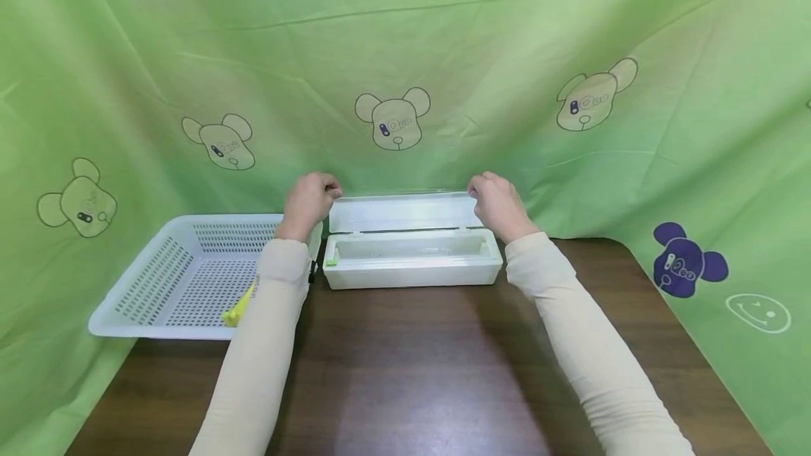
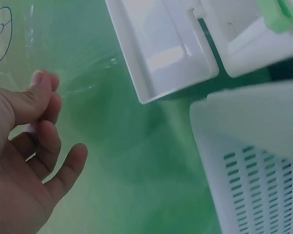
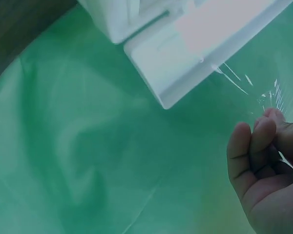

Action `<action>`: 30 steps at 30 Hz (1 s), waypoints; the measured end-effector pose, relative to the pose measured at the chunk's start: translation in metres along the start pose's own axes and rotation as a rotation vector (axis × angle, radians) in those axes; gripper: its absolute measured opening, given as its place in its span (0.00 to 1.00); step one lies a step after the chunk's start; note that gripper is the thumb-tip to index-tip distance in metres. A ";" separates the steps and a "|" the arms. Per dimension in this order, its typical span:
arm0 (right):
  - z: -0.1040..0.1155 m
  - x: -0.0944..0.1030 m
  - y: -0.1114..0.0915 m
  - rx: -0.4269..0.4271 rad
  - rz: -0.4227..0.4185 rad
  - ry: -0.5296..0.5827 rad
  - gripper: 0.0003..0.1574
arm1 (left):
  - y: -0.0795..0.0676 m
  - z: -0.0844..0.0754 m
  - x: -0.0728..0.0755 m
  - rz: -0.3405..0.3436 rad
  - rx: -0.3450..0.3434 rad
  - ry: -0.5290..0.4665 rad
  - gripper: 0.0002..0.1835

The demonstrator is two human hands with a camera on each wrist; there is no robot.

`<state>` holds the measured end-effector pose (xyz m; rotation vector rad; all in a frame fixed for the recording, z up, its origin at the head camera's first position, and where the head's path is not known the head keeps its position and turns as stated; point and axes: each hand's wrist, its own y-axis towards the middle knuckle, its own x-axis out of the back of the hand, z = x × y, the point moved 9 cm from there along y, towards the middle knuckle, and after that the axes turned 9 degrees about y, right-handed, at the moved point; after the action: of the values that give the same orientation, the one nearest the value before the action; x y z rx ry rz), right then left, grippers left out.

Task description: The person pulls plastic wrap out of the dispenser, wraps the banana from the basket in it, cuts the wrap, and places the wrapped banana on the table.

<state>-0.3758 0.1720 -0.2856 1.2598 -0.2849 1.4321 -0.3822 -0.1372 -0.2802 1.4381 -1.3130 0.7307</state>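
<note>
A long white cling film dispenser stands at the back of the table, its hinged lid tipped back. My left hand is by the lid's left end and pinches a sheet of clear cling film between thumb and fingers. At the lid's right end, my right hand pinches the film too, which gathers into creases at the fingertips. Thin glints show the film stretching past the lid's far edge. A small green piece sits at the dispenser's front left corner.
On the left stands a white perforated basket with a yellow object inside, partly covered by my left sleeve. A green printed cloth hangs close behind the dispenser. Brown wooden tabletop lies in front.
</note>
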 end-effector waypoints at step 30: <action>0.010 0.019 0.017 0.061 0.010 -0.087 0.18 | 0.005 0.000 0.021 -0.052 -0.072 -0.028 0.07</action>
<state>-0.3802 0.1699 -0.2584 1.3743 -0.3088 1.4057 -0.3821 -0.1435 -0.2601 1.4240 -1.3058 0.6248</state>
